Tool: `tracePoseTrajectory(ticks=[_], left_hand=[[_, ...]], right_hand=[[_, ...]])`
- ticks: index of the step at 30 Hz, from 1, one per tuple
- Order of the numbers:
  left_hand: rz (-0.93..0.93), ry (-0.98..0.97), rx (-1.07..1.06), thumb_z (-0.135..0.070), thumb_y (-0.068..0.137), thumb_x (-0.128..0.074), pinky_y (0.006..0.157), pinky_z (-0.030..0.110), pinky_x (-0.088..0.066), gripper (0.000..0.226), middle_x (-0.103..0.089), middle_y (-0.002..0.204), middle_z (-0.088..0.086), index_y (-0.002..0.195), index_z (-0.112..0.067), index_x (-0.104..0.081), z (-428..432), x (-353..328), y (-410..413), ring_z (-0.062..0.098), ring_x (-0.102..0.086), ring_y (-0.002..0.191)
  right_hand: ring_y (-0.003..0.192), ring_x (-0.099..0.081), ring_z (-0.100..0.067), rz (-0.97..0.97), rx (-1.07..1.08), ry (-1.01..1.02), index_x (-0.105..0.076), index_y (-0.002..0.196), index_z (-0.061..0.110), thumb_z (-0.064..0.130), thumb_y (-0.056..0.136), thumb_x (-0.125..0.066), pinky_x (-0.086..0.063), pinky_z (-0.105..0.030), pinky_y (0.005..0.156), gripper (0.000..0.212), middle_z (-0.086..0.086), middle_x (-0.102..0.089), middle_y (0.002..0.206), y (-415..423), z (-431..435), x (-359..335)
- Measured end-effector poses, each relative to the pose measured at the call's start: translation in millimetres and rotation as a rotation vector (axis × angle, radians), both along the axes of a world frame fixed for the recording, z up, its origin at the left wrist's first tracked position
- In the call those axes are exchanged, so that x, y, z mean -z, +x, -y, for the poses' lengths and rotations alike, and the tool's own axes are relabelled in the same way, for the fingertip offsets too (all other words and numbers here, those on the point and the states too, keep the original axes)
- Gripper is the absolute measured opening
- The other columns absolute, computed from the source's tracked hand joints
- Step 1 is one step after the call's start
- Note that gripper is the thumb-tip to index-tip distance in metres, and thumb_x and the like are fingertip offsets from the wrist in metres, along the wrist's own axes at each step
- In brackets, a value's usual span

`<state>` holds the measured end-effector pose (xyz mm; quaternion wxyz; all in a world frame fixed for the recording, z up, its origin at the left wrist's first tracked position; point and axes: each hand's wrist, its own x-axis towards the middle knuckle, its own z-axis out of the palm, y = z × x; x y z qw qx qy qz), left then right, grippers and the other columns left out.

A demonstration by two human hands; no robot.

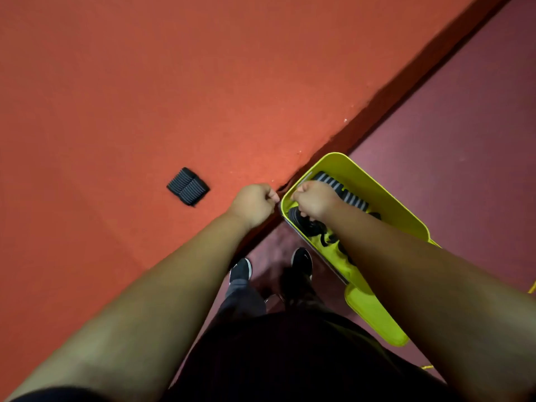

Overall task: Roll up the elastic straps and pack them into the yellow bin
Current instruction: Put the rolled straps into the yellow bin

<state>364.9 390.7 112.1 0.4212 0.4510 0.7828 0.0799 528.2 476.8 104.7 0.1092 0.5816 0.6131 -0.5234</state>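
As the right grip (314,198) curls, rolled straps (349,196) lie beneath

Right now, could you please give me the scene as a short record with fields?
surface: red table
loose strap: one black rolled bundle on the table, left of both hands
container: yellow bin, open, beside the table edge
bin contents: black straps
lid: yellow lid lying by the bin's near end
left hand: fingers curled, above the table edge; whether it holds anything is hidden
right hand: fingers curled, over the bin's near corner; what is in its grip is unclear
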Motion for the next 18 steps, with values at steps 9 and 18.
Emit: tracePoseTrajectory(ticks=[9,18], left_hand=[[-0.047,-0.031,-0.364,-0.007,0.100,-0.062,0.092,0.030,-0.053,0.016,-0.070,0.087,-0.004,0.093,-0.015,-0.074,112.2,-18.0,-123.8,0.027,-0.073,0.101],[-0.038,-0.021,-0.470,-0.005,0.100,-0.058,0.076,0.026,-0.041,0.018,-0.071,0.093,0.001,0.100,-0.015,-0.073,138.4,5.2,-194.5,0.028,-0.069,0.098]], right_hand=[[0.060,-0.066,-0.018,-0.085,-0.227,-0.049,-0.065,0.097,0.015,0.016,0.104,-0.053,-0.048,-0.027,0.049,0.014,-0.004,-0.070,0.077,-146.3,50.3,-7.7],[0.077,-0.074,-0.032,-0.047,-0.241,-0.100,-0.063,0.085,0.017,0.015,0.103,-0.053,-0.060,-0.040,0.063,0.021,-0.019,-0.079,0.094,-231.5,88.7,40.1]])
